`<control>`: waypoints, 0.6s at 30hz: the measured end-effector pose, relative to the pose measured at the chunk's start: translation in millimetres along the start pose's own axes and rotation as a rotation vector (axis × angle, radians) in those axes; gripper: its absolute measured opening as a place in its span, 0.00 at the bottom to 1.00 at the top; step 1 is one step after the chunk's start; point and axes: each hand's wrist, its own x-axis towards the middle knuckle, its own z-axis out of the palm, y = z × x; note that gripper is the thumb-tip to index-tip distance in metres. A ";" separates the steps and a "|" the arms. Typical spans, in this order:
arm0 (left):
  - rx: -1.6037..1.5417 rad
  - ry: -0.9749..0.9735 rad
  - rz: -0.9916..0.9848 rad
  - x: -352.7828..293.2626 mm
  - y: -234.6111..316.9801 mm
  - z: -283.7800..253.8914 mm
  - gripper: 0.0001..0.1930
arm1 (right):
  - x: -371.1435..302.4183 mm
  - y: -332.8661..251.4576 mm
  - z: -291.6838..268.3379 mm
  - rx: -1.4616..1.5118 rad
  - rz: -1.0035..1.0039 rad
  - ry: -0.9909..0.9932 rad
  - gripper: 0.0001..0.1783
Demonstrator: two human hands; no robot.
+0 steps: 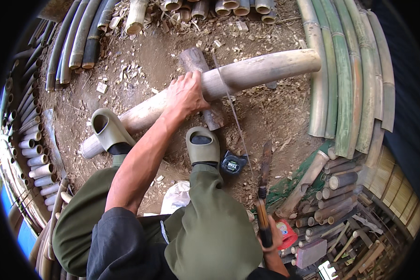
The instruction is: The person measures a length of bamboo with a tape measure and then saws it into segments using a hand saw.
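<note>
"Where does the round tan bamboo pole [266,69] lie?"
"Before you, across the short brown wooden log [193,59], under your left hand [186,93]."
"And the boxy black tape measure [233,162]?"
"Just right of your right foot's olive clog [203,148]."
"What flanks you?"
"Long green bamboo poles [343,88] on your right, stacked pale bamboo tubes [41,171] on your left."

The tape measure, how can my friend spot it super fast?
Find the long, thick, grey-brown bamboo pole slanting across the brown dirt. Below it, look just right of the person's right olive-green clog. The black, boxy tape measure is squat, unlike the long brown blade farther right.
</note>
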 end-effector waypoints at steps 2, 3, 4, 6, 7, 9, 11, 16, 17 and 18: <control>0.011 0.019 -0.004 -0.2 -4.0 1.3 0.41 | 8.9 10.0 4.9 0.059 0.049 -0.035 0.39; 0.015 0.030 -0.009 -2.4 -7.0 2.0 0.41 | 19.2 16.9 19.8 0.083 0.060 -0.028 0.39; 0.050 -0.040 -0.025 4.3 -4.0 8.7 0.44 | 70.5 14.5 44.4 0.032 -0.187 0.188 0.36; 0.023 -0.026 -0.025 6.9 13.4 3.6 0.45 | 158.6 -3.2 81.8 0.103 -0.209 0.269 0.32; 0.014 -0.057 -0.038 6.6 16.3 -3.4 0.45 | 181.8 -24.9 80.1 0.274 -0.198 0.280 0.33; -0.020 -0.075 -0.027 4.0 5.0 -8.1 0.44 | 160.0 -15.9 70.1 0.229 -0.213 0.247 0.34; -0.033 -0.049 -0.036 11.5 -0.9 -13.9 0.42 | 74.5 15.2 43.2 -0.077 -0.222 0.167 0.35; 0.005 -0.023 -0.043 -4.9 3.8 -1.9 0.40 | 3.7 17.3 20.2 -0.030 -0.191 0.163 0.38; 0.004 0.023 -0.031 -1.4 5.1 -0.7 0.40 | 45.9 19.9 34.7 -0.055 -0.270 0.209 0.38; 0.041 -0.042 -0.064 4.3 11.9 -0.6 0.41 | 93.1 17.4 53.2 -0.018 -0.238 0.207 0.37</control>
